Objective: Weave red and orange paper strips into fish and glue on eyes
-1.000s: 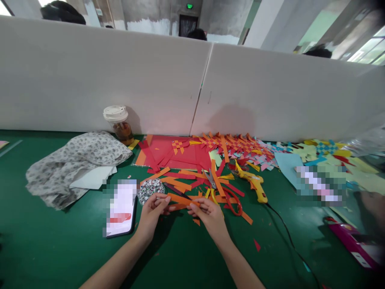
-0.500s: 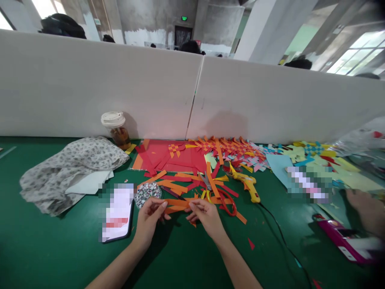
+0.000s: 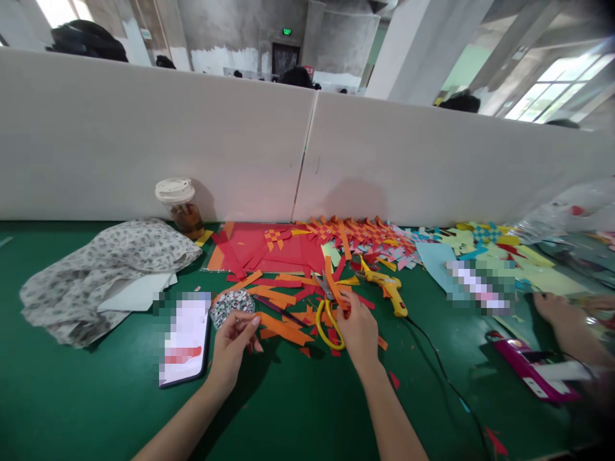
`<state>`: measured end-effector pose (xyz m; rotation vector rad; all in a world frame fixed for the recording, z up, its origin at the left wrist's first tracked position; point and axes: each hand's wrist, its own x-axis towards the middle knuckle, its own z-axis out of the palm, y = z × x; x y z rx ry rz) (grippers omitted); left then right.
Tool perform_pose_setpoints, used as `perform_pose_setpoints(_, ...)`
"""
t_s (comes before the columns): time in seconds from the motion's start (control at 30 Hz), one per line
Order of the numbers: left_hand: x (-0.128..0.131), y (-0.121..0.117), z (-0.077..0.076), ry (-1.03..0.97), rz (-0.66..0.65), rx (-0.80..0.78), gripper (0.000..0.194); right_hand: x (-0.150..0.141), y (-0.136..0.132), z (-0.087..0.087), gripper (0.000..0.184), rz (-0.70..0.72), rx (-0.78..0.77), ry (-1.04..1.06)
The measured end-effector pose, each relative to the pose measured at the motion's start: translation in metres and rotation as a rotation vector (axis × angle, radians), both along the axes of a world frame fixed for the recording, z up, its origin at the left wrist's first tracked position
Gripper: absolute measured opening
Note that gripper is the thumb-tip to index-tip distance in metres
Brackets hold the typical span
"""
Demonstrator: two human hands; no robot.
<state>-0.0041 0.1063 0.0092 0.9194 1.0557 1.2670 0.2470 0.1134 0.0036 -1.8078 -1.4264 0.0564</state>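
My left hand (image 3: pixel 232 344) is closed in a pinch on the end of an orange paper strip (image 3: pixel 283 328), which reaches right over the green table (image 3: pixel 86 397). My right hand (image 3: pixel 358 330) is closed over the handles of a pair of scissors (image 3: pixel 327 320). One yellow handle loop shows to the left of the hand, and the blades point away into a heap of red and orange strips (image 3: pixel 288 291). A small round packet of googly eyes (image 3: pixel 232 301) lies just beyond my left fingers.
A phone (image 3: pixel 185 336) lies left of my left hand. A yellow glue gun (image 3: pixel 384 285) trails a black cable (image 3: pixel 446 384). Woven paper pieces (image 3: pixel 365 232), a lidded cup (image 3: pixel 177 202) and a floral cloth (image 3: pixel 106 269) sit further back. Another person's hand (image 3: pixel 562 317) rests near a pink box (image 3: pixel 533 374).
My right hand has let go of the orange strip and moved right and forward onto the scissors. My left hand still pinches the strip. The view has shifted slightly right.
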Motion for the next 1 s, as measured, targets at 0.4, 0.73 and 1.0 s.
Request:
perform_pose_setpoints(0.4, 0.009, -0.007, -0.001, 0.020, -0.219, -0.014, 0.018, -0.043, -0.001, 0.004, 0.026, 0.425, 0.027, -0.123)
perform_pose_setpoints(0.73, 0.012, -0.008, 0.000, 0.014, -0.218, -0.061, 0.019, -0.043, -0.009, 0.006, 0.020, 0.423, 0.056, -0.139)
perform_pose_setpoints(1.0, 0.011, -0.007, 0.000, 0.038, -0.231, -0.090, 0.018, -0.072, 0.004, -0.010, 0.027, 0.621, 0.006, -0.214)
